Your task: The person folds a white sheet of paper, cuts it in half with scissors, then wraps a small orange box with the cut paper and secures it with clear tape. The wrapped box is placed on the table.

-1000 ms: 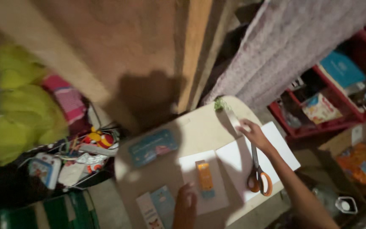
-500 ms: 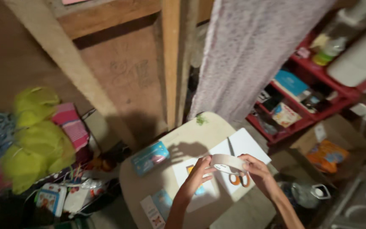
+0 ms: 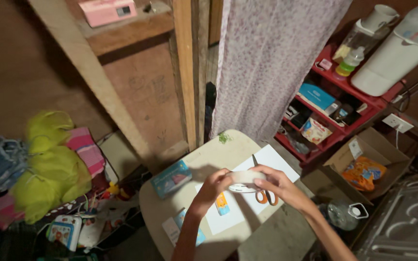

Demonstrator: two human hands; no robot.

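A yellow-green bundle of cloth (image 3: 49, 169) lay on the floor well left of the small beige counter (image 3: 209, 154). A blue booklet (image 3: 171, 178) sat near the counter's left edge. Above the counter's middle, the left hand (image 3: 212, 186) held a grip closed on one side of a roll of white tape (image 3: 244, 178), and the right hand (image 3: 276, 182) gripped the roll's other side. Beneath the roll lay white paper sheets (image 3: 272, 159), a small orange-and-blue tube (image 3: 222, 203) and orange-handled scissors (image 3: 266, 195). A floral curtain (image 3: 272, 63) hung behind the far edge; red shelves (image 3: 344, 87) and a cardboard box (image 3: 371, 157) stood to the right.
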